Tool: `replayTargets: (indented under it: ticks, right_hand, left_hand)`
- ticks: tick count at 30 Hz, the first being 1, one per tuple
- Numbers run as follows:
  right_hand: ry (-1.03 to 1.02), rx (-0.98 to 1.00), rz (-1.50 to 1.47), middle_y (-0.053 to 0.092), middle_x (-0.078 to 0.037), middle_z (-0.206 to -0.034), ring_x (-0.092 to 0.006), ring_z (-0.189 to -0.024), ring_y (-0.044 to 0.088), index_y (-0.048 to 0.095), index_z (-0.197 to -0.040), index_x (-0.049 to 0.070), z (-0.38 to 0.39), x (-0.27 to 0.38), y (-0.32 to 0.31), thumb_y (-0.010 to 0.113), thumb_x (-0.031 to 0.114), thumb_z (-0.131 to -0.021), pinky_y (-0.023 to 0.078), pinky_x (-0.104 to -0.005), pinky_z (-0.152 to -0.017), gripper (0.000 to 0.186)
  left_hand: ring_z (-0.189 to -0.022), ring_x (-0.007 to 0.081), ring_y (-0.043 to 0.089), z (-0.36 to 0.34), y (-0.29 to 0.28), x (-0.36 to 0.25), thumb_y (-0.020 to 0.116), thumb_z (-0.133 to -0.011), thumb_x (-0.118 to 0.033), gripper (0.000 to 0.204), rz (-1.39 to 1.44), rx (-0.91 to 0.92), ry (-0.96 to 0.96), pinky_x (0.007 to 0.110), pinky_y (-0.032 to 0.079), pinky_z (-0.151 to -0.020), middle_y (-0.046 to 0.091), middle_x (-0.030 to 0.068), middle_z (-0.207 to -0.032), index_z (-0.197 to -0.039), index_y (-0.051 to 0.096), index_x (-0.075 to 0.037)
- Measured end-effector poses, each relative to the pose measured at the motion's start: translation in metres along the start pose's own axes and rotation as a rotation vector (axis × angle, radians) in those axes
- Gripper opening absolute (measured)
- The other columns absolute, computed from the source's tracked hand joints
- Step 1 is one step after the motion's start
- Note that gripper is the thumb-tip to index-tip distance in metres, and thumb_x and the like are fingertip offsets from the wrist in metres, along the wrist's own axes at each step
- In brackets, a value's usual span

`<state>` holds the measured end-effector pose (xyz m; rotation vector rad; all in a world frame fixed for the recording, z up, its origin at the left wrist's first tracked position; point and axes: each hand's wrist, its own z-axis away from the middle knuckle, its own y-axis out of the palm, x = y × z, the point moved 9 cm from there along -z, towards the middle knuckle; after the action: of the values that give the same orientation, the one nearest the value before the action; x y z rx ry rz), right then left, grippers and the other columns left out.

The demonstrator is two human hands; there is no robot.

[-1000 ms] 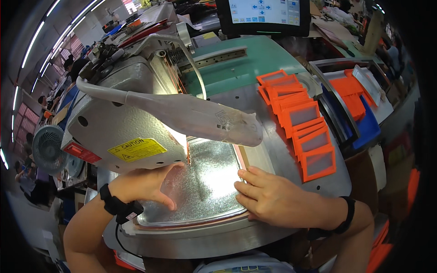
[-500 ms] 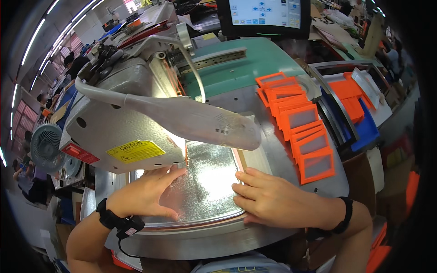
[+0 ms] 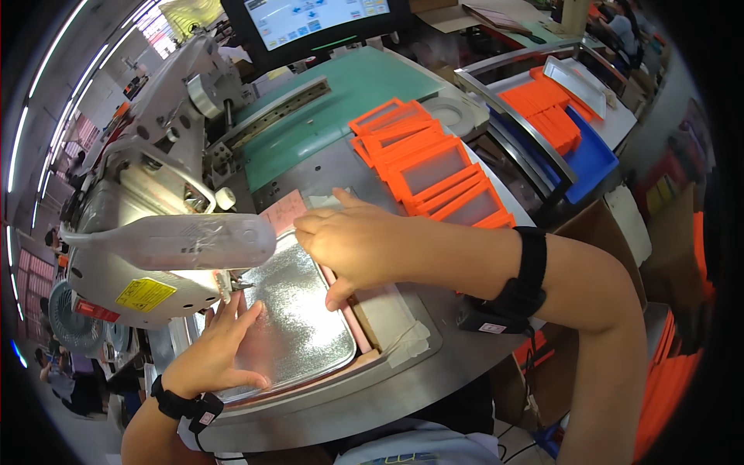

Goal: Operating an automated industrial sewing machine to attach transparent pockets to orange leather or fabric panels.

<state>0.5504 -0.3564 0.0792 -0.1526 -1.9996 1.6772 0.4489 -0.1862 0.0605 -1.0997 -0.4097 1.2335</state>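
A shiny silver panel (image 3: 298,329) with rounded corners lies on the machine bed, beneath the head of an industrial sewing machine (image 3: 139,288). My left hand (image 3: 219,350) rests on its left part, fingers spread, fingertips close to the needle area. Along the panel's right edge lies my right hand (image 3: 349,244), thumb apart from the fingers, touching near the far right corner. Neither hand is closed round anything. A pinkish strip (image 3: 355,325) runs beside the panel's right edge. The machine's translucent plastic cover (image 3: 194,242) hangs over the panel's far part and hides some of it.
Overlapping orange-framed panels (image 3: 434,167) lie beyond my right forearm. Farther right, a blue tray (image 3: 593,155) holds more orange pieces inside a metal frame (image 3: 535,167). A screen (image 3: 318,23) stands at the back, behind a green plate (image 3: 341,101). A fan (image 3: 71,310) is at the left.
My right hand has slid away from me along the panel's right edge to its far corner. My left hand stays spread on the panel. The whole view has turned to the right.
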Motion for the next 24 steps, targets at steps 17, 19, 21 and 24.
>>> replayTargets:
  ticks: [17,19,21,24]
  right_hand:
    - [0.09,0.285,0.204,0.06,-0.015,-0.119,-0.0293,-0.123,0.051,0.071,-0.101,0.002,-0.007,0.015,0.001,0.081,0.049,-0.066,0.018,-0.0688,-0.112,0.059]
    - [0.124,0.339,0.218,0.054,-0.018,-0.132,-0.0301,-0.129,0.048,0.056,-0.122,-0.005,-0.008,0.016,0.002,0.08,0.046,-0.069,0.014,-0.0664,-0.114,0.078]
    - [0.135,0.333,0.289,0.044,-0.018,-0.145,-0.0307,-0.133,0.047,0.049,-0.133,-0.008,-0.006,0.016,0.0,0.08,0.045,-0.07,0.025,-0.0591,-0.115,0.089]
    - [0.115,0.207,0.276,0.062,-0.014,-0.115,-0.0302,-0.117,0.057,0.067,-0.109,-0.005,-0.005,0.015,-0.002,0.081,0.049,-0.068,0.021,-0.067,-0.111,0.069]
  left_hand:
    - [-0.147,0.0518,-0.007,0.0,0.009,0.002,0.074,-0.062,-0.076,0.135,-0.109,0.021,0.052,0.063,0.003,-0.115,-0.002,0.0391,-0.155,-0.156,0.01,-0.002]
    - [-0.146,0.0521,-0.007,0.0,0.01,0.002,0.074,-0.062,-0.076,0.135,-0.119,0.004,0.05,0.063,0.003,-0.116,-0.002,0.0395,-0.155,-0.155,0.01,-0.002]
    - [-0.146,0.0526,-0.007,-0.003,0.012,0.001,0.072,-0.063,-0.076,0.134,-0.12,-0.005,0.045,0.062,0.003,-0.116,-0.002,0.0403,-0.155,-0.155,0.012,-0.001]
    - [-0.146,0.053,-0.007,-0.002,0.011,-0.001,0.071,-0.063,-0.078,0.133,-0.138,-0.049,0.058,0.062,0.004,-0.116,-0.002,0.0409,-0.154,-0.154,0.014,0.001]
